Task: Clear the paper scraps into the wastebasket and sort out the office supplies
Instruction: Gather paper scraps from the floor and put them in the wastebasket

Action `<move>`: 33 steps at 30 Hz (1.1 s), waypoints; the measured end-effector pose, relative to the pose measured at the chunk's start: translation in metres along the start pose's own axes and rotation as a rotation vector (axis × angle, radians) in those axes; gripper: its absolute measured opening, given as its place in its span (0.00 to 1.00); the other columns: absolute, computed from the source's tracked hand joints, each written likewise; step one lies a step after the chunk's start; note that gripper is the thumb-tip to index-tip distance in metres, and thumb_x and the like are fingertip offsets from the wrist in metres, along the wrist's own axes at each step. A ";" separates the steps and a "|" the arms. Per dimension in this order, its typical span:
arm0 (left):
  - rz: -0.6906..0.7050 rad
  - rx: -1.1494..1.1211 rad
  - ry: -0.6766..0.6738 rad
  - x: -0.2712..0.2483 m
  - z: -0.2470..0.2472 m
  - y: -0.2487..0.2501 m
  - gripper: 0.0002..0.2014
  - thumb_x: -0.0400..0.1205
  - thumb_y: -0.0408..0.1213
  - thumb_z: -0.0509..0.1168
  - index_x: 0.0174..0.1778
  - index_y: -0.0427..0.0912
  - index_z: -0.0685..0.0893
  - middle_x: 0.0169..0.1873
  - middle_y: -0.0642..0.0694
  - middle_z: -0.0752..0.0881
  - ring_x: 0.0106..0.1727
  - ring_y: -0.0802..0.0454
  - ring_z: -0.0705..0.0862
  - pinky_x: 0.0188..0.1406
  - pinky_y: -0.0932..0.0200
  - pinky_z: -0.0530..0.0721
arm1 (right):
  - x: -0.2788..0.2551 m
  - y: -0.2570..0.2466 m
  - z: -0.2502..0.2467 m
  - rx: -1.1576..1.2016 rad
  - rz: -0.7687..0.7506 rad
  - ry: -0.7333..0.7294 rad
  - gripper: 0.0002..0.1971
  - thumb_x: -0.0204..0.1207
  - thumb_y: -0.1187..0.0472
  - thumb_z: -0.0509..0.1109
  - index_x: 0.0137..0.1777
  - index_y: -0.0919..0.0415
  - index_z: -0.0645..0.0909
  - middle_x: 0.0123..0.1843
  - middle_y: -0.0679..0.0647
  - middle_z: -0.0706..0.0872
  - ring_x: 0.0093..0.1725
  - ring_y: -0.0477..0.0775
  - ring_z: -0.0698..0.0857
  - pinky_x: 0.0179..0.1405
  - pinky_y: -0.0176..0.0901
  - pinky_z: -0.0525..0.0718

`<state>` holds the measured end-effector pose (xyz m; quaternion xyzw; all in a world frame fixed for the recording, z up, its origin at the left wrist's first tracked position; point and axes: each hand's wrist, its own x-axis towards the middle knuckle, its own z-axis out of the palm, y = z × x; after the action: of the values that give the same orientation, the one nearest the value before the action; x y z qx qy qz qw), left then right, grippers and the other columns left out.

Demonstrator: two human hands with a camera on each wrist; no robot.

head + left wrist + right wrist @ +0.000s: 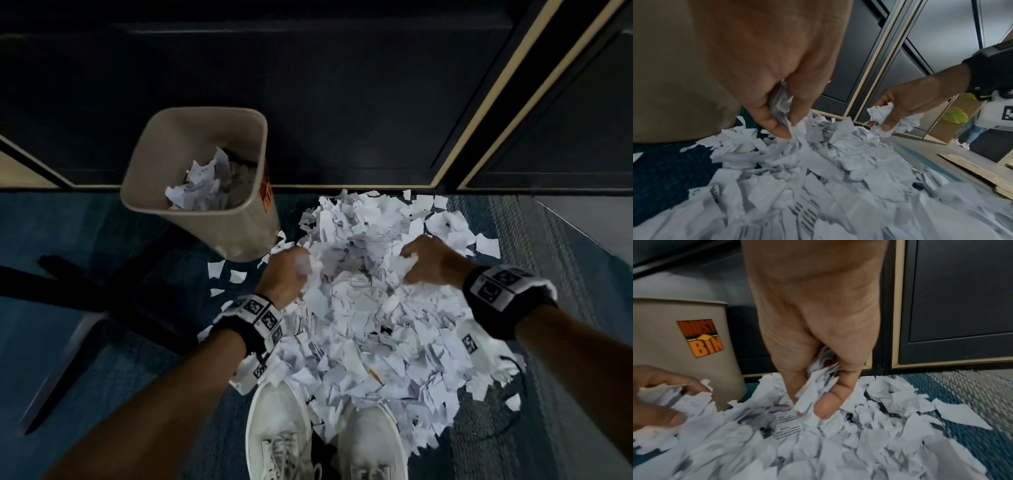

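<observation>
Scraps (359, 325) fill both hands — left hand (286, 274), right hand (433, 262) — beside wastebasket (236, 226).

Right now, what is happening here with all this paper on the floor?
A person crouches over a big pile of paper scraps on the carpet. The left hand and the right hand each grip a bunch of scraps. The wastebasket stands beside the pile and already holds some paper; most scraps remain outside it.
</observation>
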<state>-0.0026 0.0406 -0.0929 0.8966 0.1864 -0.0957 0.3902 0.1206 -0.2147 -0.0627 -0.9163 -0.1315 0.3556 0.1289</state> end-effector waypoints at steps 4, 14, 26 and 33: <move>-0.053 0.014 -0.046 0.017 -0.003 0.002 0.22 0.84 0.32 0.67 0.75 0.40 0.75 0.66 0.38 0.81 0.61 0.44 0.82 0.53 0.55 0.82 | 0.029 0.003 -0.009 -0.054 0.013 0.092 0.30 0.68 0.63 0.81 0.71 0.60 0.79 0.71 0.62 0.77 0.64 0.61 0.80 0.50 0.41 0.76; -0.009 0.109 -0.340 0.029 0.060 -0.003 0.51 0.68 0.54 0.81 0.83 0.58 0.58 0.80 0.39 0.61 0.82 0.34 0.57 0.82 0.32 0.55 | 0.047 -0.010 0.054 -0.105 -0.043 -0.072 0.46 0.71 0.65 0.76 0.85 0.49 0.57 0.74 0.65 0.68 0.70 0.73 0.75 0.55 0.51 0.80; 0.040 -0.079 -0.069 0.018 0.017 0.011 0.09 0.76 0.30 0.76 0.52 0.36 0.89 0.50 0.45 0.88 0.51 0.50 0.84 0.47 0.62 0.81 | 0.030 0.008 0.014 0.172 0.019 0.145 0.33 0.67 0.64 0.82 0.73 0.63 0.78 0.71 0.63 0.79 0.64 0.61 0.81 0.54 0.40 0.78; 0.154 -0.304 0.083 -0.015 -0.034 0.041 0.06 0.77 0.35 0.76 0.47 0.44 0.88 0.48 0.52 0.89 0.47 0.59 0.86 0.39 0.73 0.81 | -0.013 -0.021 -0.040 0.594 -0.093 0.163 0.10 0.65 0.74 0.82 0.45 0.72 0.87 0.42 0.72 0.90 0.35 0.67 0.90 0.31 0.52 0.91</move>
<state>0.0010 0.0356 -0.0381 0.8421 0.1453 0.0007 0.5194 0.1354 -0.2048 -0.0194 -0.8570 -0.0528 0.2978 0.4172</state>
